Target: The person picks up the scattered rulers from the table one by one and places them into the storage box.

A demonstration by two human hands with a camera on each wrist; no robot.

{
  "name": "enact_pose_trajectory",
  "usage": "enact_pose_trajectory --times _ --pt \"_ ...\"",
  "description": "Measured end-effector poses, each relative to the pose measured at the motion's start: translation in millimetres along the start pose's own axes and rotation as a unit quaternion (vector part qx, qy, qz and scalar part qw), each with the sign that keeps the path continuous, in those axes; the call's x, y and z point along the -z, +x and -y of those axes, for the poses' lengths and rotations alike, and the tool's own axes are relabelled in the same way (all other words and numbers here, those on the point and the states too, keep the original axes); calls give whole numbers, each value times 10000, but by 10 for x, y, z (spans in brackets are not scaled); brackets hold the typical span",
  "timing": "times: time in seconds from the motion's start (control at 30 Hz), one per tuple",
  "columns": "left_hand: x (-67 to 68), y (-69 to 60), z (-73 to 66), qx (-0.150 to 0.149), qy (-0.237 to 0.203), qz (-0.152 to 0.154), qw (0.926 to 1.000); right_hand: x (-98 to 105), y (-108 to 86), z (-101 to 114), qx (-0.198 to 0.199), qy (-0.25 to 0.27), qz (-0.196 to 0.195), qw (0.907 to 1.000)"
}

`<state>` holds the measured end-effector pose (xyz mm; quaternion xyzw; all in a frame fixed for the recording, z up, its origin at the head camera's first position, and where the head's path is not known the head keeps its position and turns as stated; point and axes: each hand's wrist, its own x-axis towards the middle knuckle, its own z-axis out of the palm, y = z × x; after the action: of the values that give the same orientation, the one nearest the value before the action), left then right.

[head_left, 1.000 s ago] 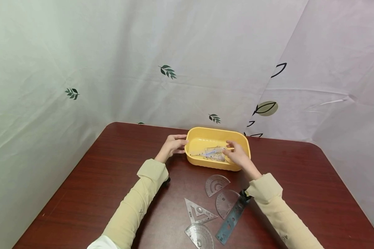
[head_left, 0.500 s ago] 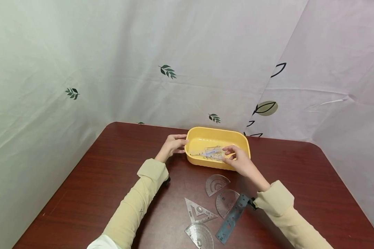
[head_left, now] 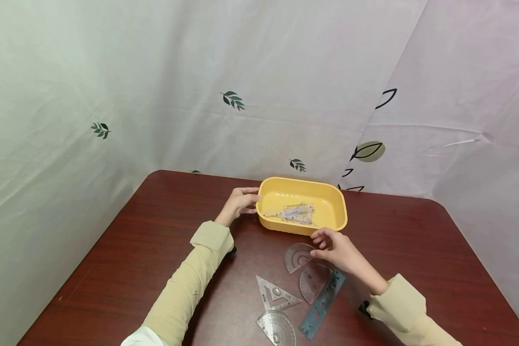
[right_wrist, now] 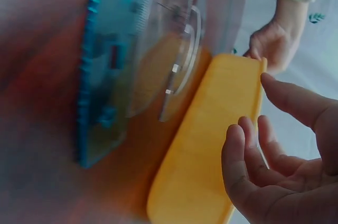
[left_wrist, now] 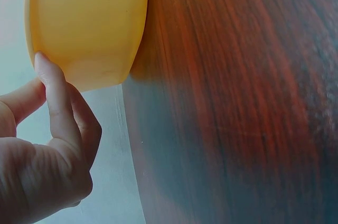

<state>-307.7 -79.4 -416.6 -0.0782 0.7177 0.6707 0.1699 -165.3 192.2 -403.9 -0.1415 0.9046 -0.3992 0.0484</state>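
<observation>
My left hand grips the left end of a yellow plastic box, fingertips at its rim. In the left wrist view, fingers touch the rim of the box. Inside lie several clear drawing tools, overlapping, so their kinds are hard to tell. My right hand hovers in front of the box over the table, fingers loosely bent around nothing. Beneath and beside it lie a clear protractor, a second protractor and a bluish ruler.
Nearer the front lie a clear set square and another protractor. The dark red-brown table ends at a pale leaf-printed curtain, just behind the box.
My right hand has drawn back out of the box toward the front, above the loose protractors and ruler. The left hand and the box stay in place.
</observation>
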Motion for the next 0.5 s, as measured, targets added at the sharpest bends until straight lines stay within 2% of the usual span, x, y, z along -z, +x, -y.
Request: enact_pose_trajectory --times 0.2,0.5 --pt "2 -2 -1 5 14 14 10000 -34 -103 -119 40 -52 390 9992" --pt "5 -20 0 -18 116 8 9999 -98 -153 -225 201 -352 1024 9939"
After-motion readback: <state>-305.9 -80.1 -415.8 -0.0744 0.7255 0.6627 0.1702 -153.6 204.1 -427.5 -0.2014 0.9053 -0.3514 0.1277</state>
